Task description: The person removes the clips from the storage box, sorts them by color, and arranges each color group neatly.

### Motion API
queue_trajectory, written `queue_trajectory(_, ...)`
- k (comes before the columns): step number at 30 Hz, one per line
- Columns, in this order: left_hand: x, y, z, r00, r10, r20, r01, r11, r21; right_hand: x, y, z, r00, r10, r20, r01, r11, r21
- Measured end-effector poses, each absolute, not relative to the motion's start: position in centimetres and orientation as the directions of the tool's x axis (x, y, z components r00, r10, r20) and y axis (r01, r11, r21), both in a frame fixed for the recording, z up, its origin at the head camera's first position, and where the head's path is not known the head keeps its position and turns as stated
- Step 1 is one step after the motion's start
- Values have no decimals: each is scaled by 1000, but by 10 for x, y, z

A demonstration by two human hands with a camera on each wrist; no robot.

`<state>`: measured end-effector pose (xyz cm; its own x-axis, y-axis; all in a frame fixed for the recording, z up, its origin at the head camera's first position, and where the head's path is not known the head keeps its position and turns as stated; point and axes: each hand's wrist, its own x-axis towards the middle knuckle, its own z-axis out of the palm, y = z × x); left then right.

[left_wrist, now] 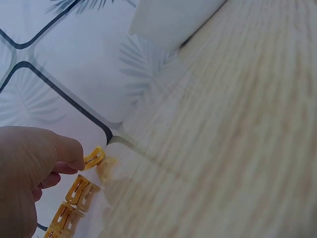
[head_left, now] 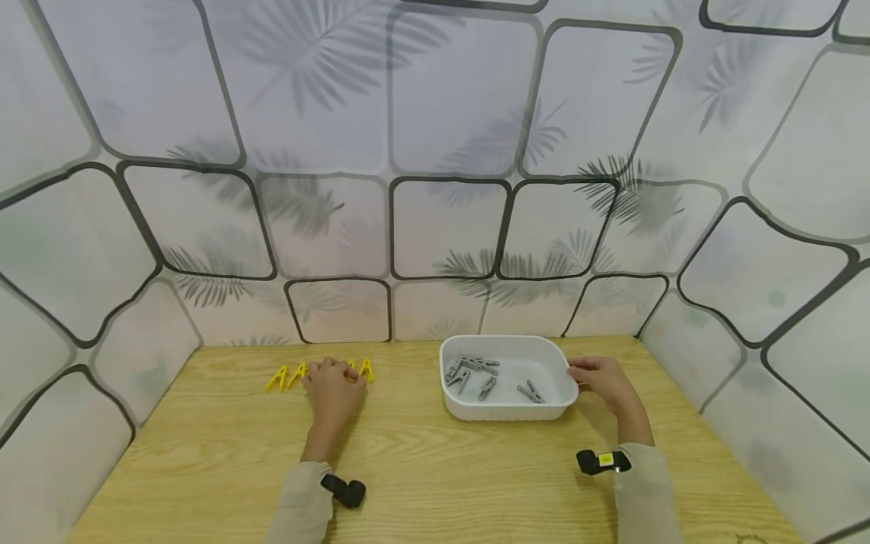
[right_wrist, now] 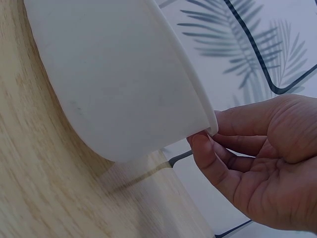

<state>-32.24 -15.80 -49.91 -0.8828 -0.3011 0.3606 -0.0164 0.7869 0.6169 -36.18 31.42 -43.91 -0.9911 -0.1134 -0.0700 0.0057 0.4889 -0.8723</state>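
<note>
My left hand (head_left: 333, 393) is over a row of yellow clothespins (head_left: 279, 378) on the table, covering the row's middle. In the left wrist view its thumb and fingers pinch a yellow clothespin (left_wrist: 94, 157), whose far end sticks out past the fingertips. More yellow clothespins (left_wrist: 77, 190) stand beside those fingers. To the right, my right hand (head_left: 607, 385) grips the right end of a white plastic tub (head_left: 510, 412). Close up, the thumb and fingers pinch the tub's rim (right_wrist: 200, 94). Several grey clothespins (head_left: 487, 388) lie loose inside the tub.
The wooden table (head_left: 421, 476) carries the tub and the clothespins. Behind and to both sides rises a patterned wall covering (head_left: 340, 234) that meets the table's back edge. Each wrist wears a small black camera (head_left: 347, 491).
</note>
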Motion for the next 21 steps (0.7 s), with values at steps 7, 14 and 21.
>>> queue_trajectory(7, -323, -159, -501, -888, -287, 361, -10, 795, 607, -363, 315, -442, -991, -111, -79, 15, 484, -875)
queue_trajectory(14, -323, -159, -501, -890, -289, 353, -26, 804, 594, -364, 315, -442, -991, -107, -84, 21, 487, -873)
queue_trajectory(21, -321, -158, -498, -894, -294, 338, -34, 797, 603, -363, 315, -441, -990, -110, -83, 20, 481, -876)
